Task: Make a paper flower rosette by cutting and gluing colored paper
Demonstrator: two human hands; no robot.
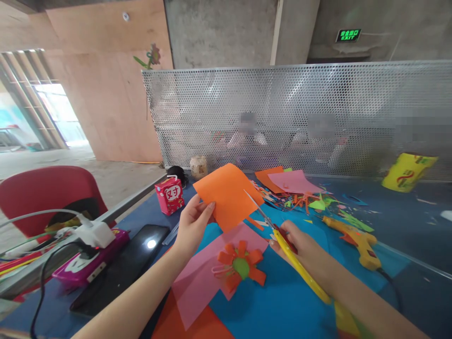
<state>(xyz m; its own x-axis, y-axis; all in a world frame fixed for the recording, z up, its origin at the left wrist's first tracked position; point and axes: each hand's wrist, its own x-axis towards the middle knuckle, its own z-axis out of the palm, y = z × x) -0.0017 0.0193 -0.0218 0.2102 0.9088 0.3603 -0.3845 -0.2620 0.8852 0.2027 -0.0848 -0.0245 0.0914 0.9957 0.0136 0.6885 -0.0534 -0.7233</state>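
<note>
My left hand (196,219) pinches the left edge of an orange sheet of paper (229,193), holding it up above the table. In my right hand (300,249) is a pair of scissors (294,263) with yellow and red handles. The blades lie along the lower right side of the orange sheet; I cannot tell whether they touch it. Below the hands, an orange paper flower (242,267) with a green centre rests on pink paper (197,287), which overlaps a large blue sheet (271,306).
A yellow glue gun (356,240) lies at right, beside paper scraps (307,200). At left are a dark phone (120,268), a purple power strip (77,270) and a pink carton (169,195). A perforated metal screen (282,117) bounds the back, near a yellow roll (407,173).
</note>
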